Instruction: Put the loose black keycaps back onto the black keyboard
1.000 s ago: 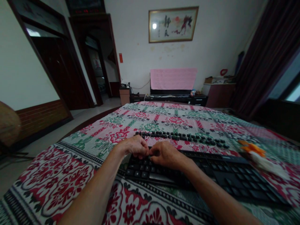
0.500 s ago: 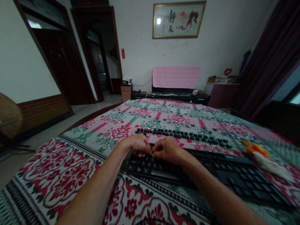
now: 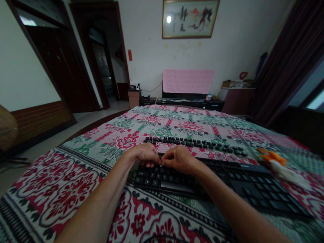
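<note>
A black computer keyboard (image 3: 243, 189) lies across the patterned cloth in front of me. Over its left part, my left hand (image 3: 148, 155) is closed with the fingers curled, the fingertips down near the keys. My right hand (image 3: 179, 160) meets it from the other side, thumb and forefinger pinched together. The fingertips of both hands almost touch; whatever they hold, if anything, is too small or hidden to name. Just beyond the hands, loose black keycaps (image 3: 197, 144) lie in rough rows on the cloth.
A floral tablecloth (image 3: 73, 189) covers the table. Right of the keyboard lie an orange item (image 3: 273, 158) and a crumpled white cloth-like thing (image 3: 291, 177). A low cabinet stands beyond the table with a pink cloth (image 3: 188, 81) draped over something on it.
The view has shifted slightly, so everything appears a little further left. Both hands stay together over the same part of the keyboard, with hardly any change in their grip.
</note>
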